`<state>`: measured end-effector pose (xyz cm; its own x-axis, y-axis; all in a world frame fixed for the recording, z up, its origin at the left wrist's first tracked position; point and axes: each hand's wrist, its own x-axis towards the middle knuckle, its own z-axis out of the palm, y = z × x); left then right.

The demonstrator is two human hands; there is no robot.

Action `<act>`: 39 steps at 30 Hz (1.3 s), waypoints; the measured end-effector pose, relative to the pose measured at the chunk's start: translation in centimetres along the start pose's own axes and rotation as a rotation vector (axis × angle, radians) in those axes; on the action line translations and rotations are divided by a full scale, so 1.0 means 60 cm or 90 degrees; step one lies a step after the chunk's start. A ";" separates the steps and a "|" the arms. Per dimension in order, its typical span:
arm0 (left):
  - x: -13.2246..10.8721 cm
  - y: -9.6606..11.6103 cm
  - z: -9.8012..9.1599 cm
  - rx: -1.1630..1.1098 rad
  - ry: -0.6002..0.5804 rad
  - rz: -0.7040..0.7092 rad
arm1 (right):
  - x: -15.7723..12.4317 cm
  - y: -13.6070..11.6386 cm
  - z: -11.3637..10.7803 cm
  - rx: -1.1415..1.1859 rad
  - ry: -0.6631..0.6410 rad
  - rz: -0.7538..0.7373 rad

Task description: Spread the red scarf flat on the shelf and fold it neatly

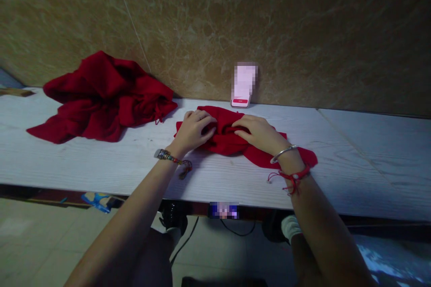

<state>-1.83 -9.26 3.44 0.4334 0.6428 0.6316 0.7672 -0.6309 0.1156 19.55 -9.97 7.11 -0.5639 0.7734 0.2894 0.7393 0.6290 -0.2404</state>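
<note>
A crumpled red cloth garment [220, 143] lies on the white wood-grain surface in front of me, a long flap of it stretching right beneath my right wrist. My left hand [193, 128] grips its left part, fingers curled into the folds and the thumb lower down. On the right part, my right hand [257, 133] also has bent fingers and a thumb closed on the fabric. The fingertips of both hands are partly hidden in the folds. Further left, apart from my hands, a second red cloth garment [111, 98] sits bunched against the wall, with thin red strings at its right end.
A phone [240, 101] with a lit, blurred screen leans on the brown marbled wall [303, 31]. The white surface [101, 166] ends at a front edge near me. Below it are a blue packet [97, 201], another blurred screen [224, 210] and a dark cable [239, 234].
</note>
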 end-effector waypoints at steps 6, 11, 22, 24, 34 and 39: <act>-0.008 -0.028 0.023 -0.061 -0.056 -0.023 | 0.001 0.001 -0.006 0.015 -0.070 -0.007; -0.014 -0.035 0.030 -0.078 -0.041 -0.024 | -0.001 0.006 0.014 0.008 0.040 -0.021; -0.014 -0.040 0.033 -0.150 0.008 -0.022 | -0.007 -0.016 0.018 -0.149 0.019 0.003; -0.012 -0.039 0.028 -0.167 0.027 -0.028 | -0.009 -0.013 0.015 -0.158 0.022 0.018; -0.013 -0.045 -0.006 -0.114 0.048 -0.056 | -0.033 0.021 -0.031 -0.021 0.314 0.077; -0.003 -0.033 -0.007 -0.095 0.013 -0.056 | -0.033 0.026 -0.043 -0.036 0.388 0.119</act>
<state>-3.60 -8.33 3.41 0.3573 0.6905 0.6290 0.7220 -0.6314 0.2829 22.78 -10.72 8.57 -0.1250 0.6758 0.7264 0.8325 0.4697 -0.2938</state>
